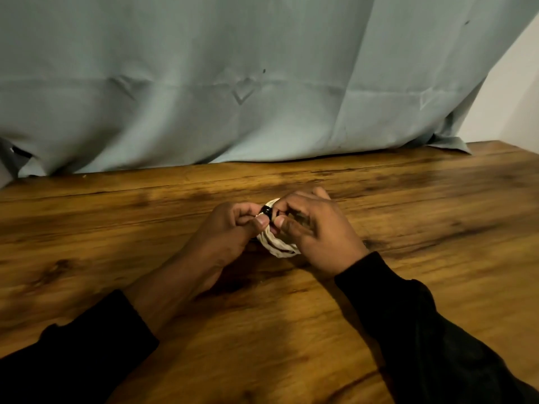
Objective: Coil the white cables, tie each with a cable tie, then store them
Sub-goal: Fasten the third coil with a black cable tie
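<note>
A coiled white cable (280, 247) sits between both hands just above the wooden table (408, 199). A black cable tie (267, 212) wraps the top of the coil. My left hand (233, 228) pinches the coil beside the tie with thumb and curled fingers. My right hand (318, 228) covers the right side of the coil, its thumb and fingers pinching at the tie. Much of the coil is hidden under the right hand.
A pale blue-grey cloth (233, 83) hangs along the table's far edge. A white wall (510, 97) shows at the right. Black sleeves cover both forearms. No other cables or container in view.
</note>
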